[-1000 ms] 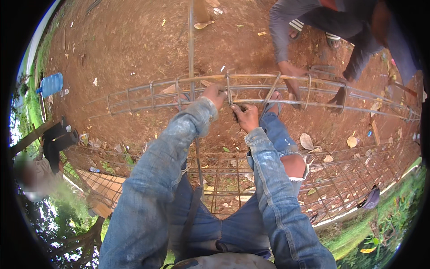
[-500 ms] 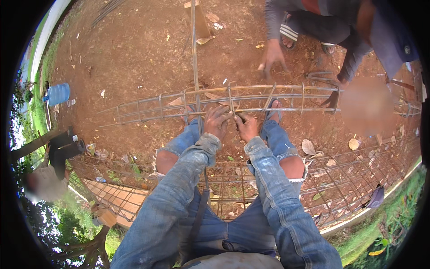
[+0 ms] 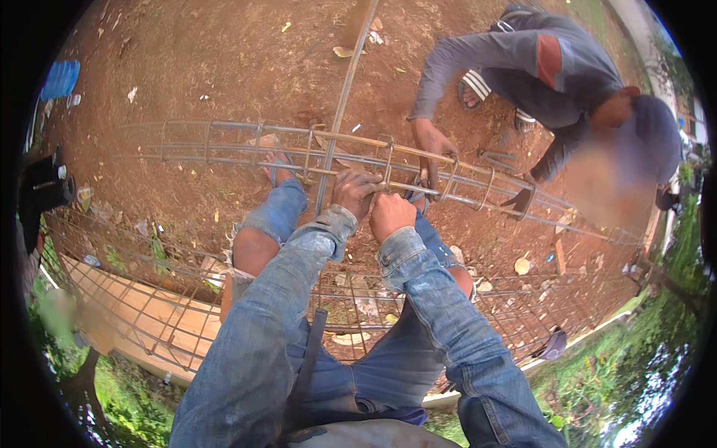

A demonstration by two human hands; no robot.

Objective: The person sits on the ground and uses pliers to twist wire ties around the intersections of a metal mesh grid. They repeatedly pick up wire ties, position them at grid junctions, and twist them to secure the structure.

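Note:
A long, narrow rebar cage [image 3: 347,137] lies across in front of me, its thin bars held apart by square stirrups. Beside one stirrup [image 3: 388,158], on the bar nearest me, both my hands meet. The fingers of my left hand [image 3: 356,193] are bent over that bar, pressed close to the stirrup. My right hand [image 3: 393,216] is closed in a fist just below the same joint; what it holds is hidden. Across the cage, a co-worker's hand [image 3: 433,146] grips the bars to the right of mine. Their other hand is by a stirrup further right.
A long metal rod [image 3: 344,93] crosses the cage from the far side. Rusty mesh [image 3: 160,319] spreads behind my legs, partly above a wooden board [image 3: 112,295]. The co-worker [image 3: 515,67] crouches at far right. A blue water jug [image 3: 61,79] is at far left.
The view has swung, shifting the scene. The co-worker's reaching hand has come down onto the cage. My right hand has turned from a pinch at the bar into a fist; my left stays at the joint.

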